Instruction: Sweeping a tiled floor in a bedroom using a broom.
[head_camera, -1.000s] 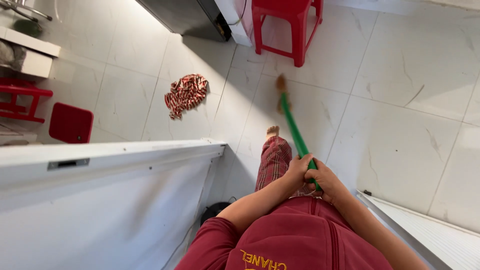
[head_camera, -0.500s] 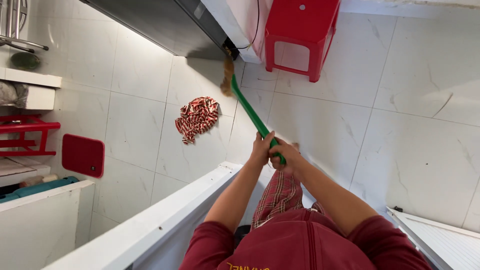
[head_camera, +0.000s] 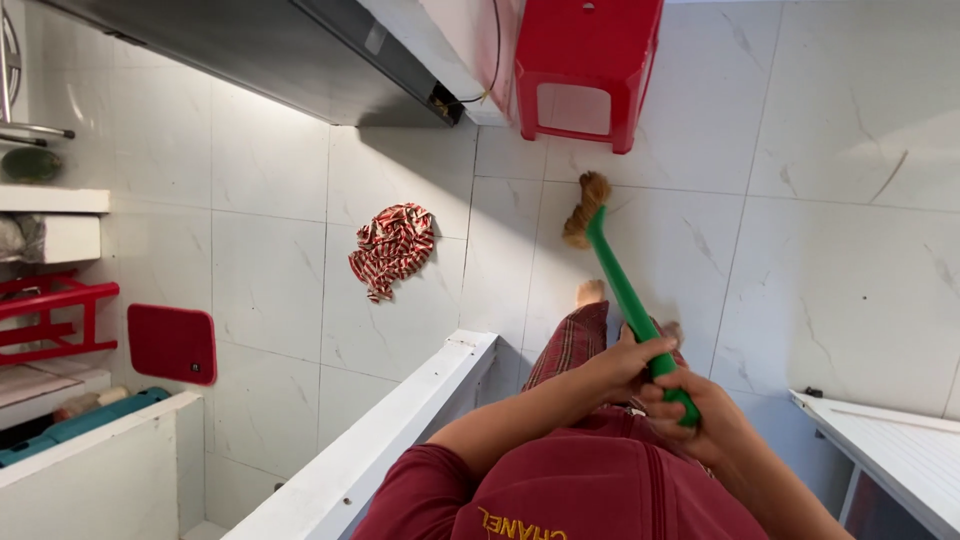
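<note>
Both hands clamp the green broom handle (head_camera: 628, 295): the left hand (head_camera: 625, 365) has its fingers curled around it higher up, and the right hand (head_camera: 695, 415) is fisted on its near end. The handle's long axis slants up and left, away from the body, ending in brown bristles (head_camera: 583, 210) on the white tiled floor (head_camera: 840, 200). A red striped cloth (head_camera: 393, 248) lies to the left, and a red plastic stool (head_camera: 585, 65) stands beyond. No container's contents can be made out.

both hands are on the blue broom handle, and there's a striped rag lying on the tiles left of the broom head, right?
Not quite: the broom handle is green, not blue, as the head view shows. The rest holds: the left hand and right hand both grip it, and the striped rag lies on the tiles left of the broom head.
</note>
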